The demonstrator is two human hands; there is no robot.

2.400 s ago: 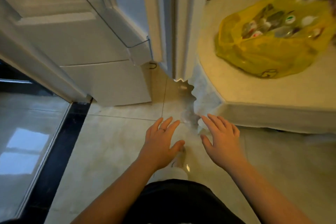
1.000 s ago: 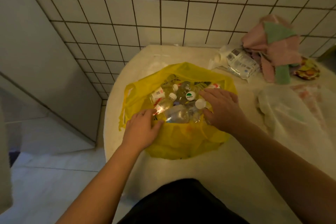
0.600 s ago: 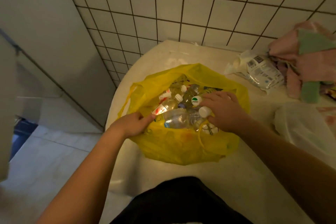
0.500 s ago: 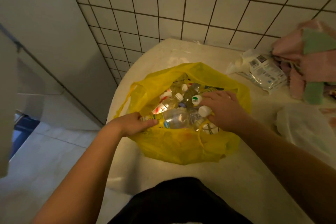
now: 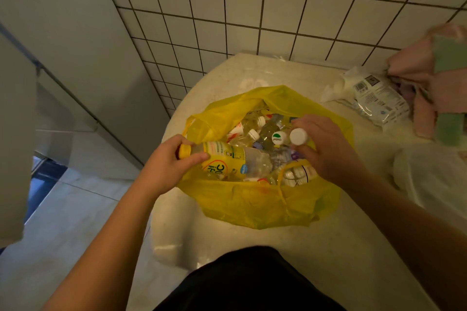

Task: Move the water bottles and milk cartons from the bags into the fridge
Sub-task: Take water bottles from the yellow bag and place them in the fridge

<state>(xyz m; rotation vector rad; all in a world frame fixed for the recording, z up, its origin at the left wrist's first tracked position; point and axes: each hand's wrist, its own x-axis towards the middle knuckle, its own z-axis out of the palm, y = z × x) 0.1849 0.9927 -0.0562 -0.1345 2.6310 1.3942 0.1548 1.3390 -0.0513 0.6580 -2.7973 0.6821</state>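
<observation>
White square tiles [image 5: 252,20] with dark grout back a pale, speckled countertop [image 5: 252,247], dimly lit.

The left hand [image 5: 164,166] has thumb and fingers clamped round the neck of a yellow-labelled bottle [image 5: 227,159], just behind its yellow cap [image 5: 184,151]. That bottle lies almost flat, its long axis running left to right: cap out over the bag's left rim, clear ribbed base pointing into the heap. From where I stand, a pull leftward along that axis looks like the way out.

The right hand [image 5: 326,149] is curled about a white-capped bottle [image 5: 298,136] that stands roughly upright, cap facing up, so it would lift straight up. Each hand is nearest its own bottle.

Between them, a green-and-white-capped bottle [image 5: 277,138] and several more clear, crinkly plastic ones lie jumbled. All sit inside a thin, glossy yellow plastic bag [image 5: 252,204], slumped open on the counter. I can make out no milk cartons in it.

Further right lie a clear printed packet [image 5: 379,101], pink and green cloths [image 5: 442,78] and a white plastic bag [image 5: 434,179]. I cannot tell whether the grey panels on the left belong to the fridge.
</observation>
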